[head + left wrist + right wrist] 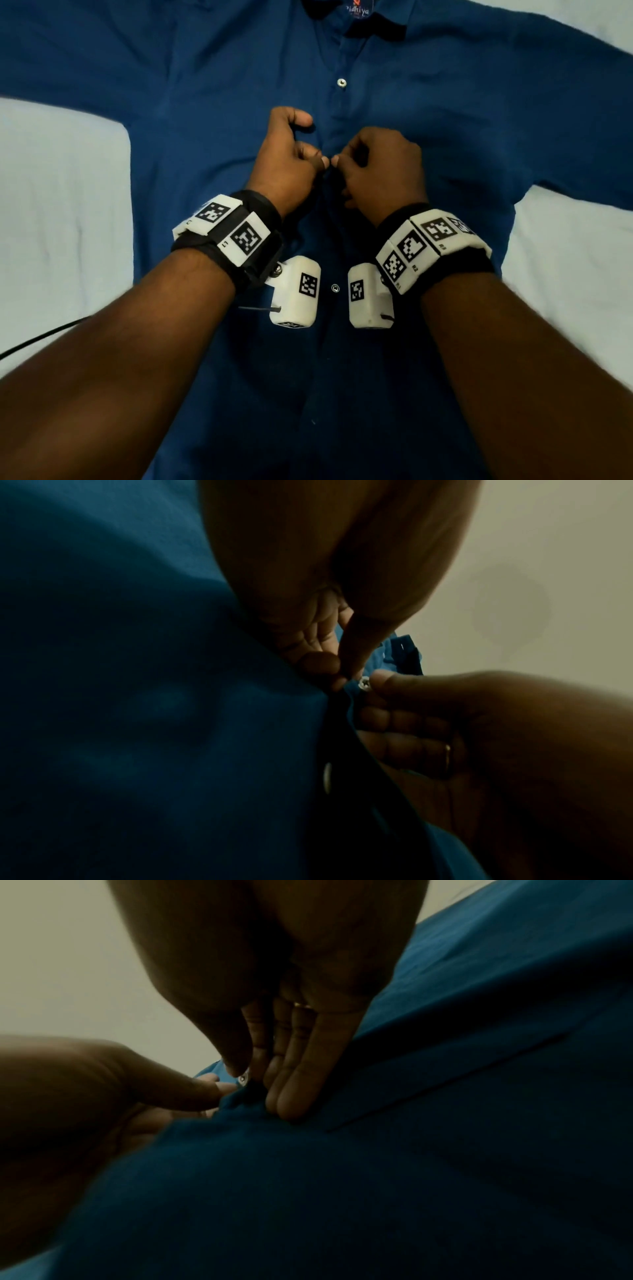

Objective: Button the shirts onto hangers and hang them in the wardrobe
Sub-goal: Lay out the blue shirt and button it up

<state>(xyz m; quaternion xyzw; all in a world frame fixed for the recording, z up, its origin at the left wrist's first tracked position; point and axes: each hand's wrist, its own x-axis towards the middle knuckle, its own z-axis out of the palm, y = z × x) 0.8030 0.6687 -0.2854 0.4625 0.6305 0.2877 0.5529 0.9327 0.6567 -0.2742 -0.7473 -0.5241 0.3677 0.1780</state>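
Note:
A dark blue shirt (pixel 205 102) lies spread flat, collar away from me. My left hand (pixel 291 161) pinches the left edge of the front placket at chest height. My right hand (pixel 373 164) pinches the right edge against it, thumb tips almost touching. Between the thumbs a small silver button (pixel 364 682) shows in the left wrist view, and the same button (pixel 242 1078) appears in the right wrist view. One button (pixel 341 82) above the hands sits closed on the placket, and another button (pixel 335 288) shows below, between my wrists. No hanger is visible.
The shirt rests on a pale sheet (pixel 61 205) that shows on both sides under the sleeves. A black cable (pixel 41 337) runs off at the left edge. The collar label (pixel 357 10) is at the top.

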